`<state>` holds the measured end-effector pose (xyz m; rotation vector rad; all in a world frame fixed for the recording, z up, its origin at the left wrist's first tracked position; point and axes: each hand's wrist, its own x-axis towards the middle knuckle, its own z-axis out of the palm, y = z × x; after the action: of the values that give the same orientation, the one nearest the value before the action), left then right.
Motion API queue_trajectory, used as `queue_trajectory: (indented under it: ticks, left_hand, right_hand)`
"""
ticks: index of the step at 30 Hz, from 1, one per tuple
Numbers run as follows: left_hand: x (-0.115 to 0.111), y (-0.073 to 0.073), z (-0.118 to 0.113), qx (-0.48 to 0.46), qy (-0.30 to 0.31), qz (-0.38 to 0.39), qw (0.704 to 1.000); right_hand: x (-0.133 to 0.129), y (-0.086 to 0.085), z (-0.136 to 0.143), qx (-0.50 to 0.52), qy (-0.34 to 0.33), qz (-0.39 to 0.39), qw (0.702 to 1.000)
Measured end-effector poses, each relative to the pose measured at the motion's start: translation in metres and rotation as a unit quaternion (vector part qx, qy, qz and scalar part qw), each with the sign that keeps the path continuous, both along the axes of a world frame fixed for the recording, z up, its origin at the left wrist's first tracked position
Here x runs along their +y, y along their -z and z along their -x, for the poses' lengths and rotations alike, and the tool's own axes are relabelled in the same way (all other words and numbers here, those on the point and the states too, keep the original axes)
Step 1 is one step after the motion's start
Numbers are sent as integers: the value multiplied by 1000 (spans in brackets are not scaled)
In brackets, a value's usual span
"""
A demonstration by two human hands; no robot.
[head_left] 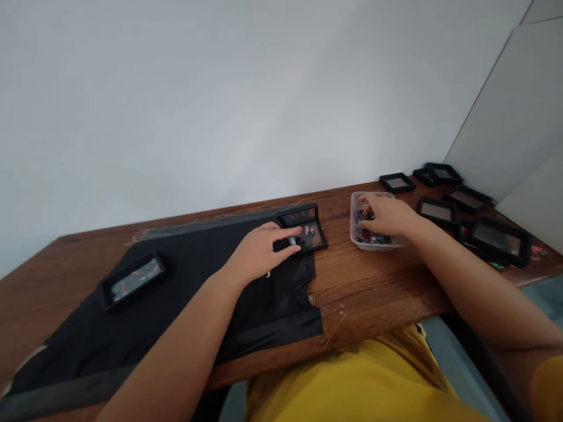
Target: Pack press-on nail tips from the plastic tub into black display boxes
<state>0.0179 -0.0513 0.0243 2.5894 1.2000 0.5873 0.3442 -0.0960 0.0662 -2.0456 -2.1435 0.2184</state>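
Observation:
My left hand [257, 252] reaches over an open black case [322, 235] with a raised lid, thumb and forefinger apart. Small pink and dark pieces [307, 231], which look like false nails, lie in the case. A pale piece [292, 240] shows between my left thumb and forefinger; I cannot make out a grip on it. My right hand [385, 214] dips into a clear plastic tub [354, 220], fingers curved and spread over small dark, shiny pieces [373, 237]. Nothing shows plainly held there, and some fingertips are partly hidden.
Black cloth [176, 293] covers part of the wooden table [369, 287]. On its left lies a closed black case [134, 280] with a clear window. Several similar cases [497, 237] are grouped at the far right, partly stacked. A white wall [197, 105] rises behind the table.

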Motion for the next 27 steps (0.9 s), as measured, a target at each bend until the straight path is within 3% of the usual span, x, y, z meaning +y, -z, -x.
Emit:
queue_trajectory:
  ticks: [5,13,20,27]
  left_hand:
    - [0,0,1,1,27,31,999]
    - [-2,-3,0,-9,55,65,996]
    - [-6,-6,-5,-5,-20,41,999]
    - [-7,-10,-6,29,-39,58,997]
  right_hand:
    - [-2,2,2,-21,-29,11,999]
    - [-1,2,5,-13,-20,3,1000]
    - [1,2,4,8,-32,-16,999]
    - [-1,0,7,3,-43,15,999]
